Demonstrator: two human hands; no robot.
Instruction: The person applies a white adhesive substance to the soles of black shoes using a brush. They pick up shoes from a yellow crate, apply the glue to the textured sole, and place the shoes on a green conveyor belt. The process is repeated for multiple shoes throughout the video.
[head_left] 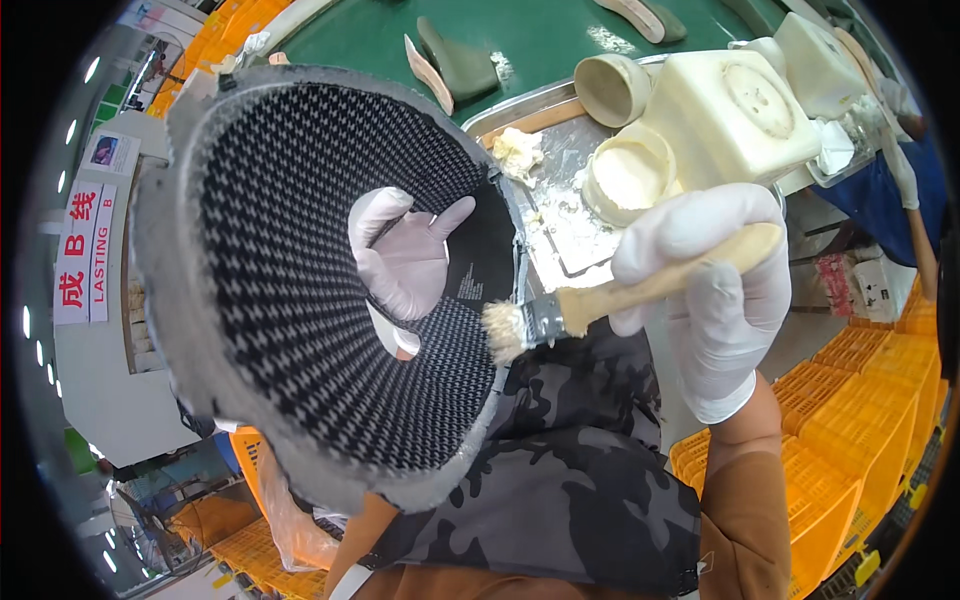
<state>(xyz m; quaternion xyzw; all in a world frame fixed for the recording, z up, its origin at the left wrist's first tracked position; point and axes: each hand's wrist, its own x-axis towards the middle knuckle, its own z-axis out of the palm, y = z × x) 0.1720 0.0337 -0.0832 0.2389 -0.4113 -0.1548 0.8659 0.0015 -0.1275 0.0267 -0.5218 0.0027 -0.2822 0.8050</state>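
My left hand (405,265), in a white glove, shows through the opening of a shoe upper (290,230). Its fingers curl around the edge of that opening, and part of the hand is hidden behind the material. The upper flares wide toward me, with a black-and-white patterned lining and a rough grey rim. Closed around a wooden handle is my gloved right hand (715,285). It holds a flat brush (600,300) level, its pale, clumped bristles pointing left beside the upper's right edge; whether they touch it I cannot tell.
A metal tray (560,235) smeared with white holds a bowl of white paste (630,175), a cup (612,90) and a cream plastic container (735,110). Shoe lasts (455,60) lie on the green table (350,35). Orange crates (820,450) stand at right; another person's arm (900,170) shows beyond.
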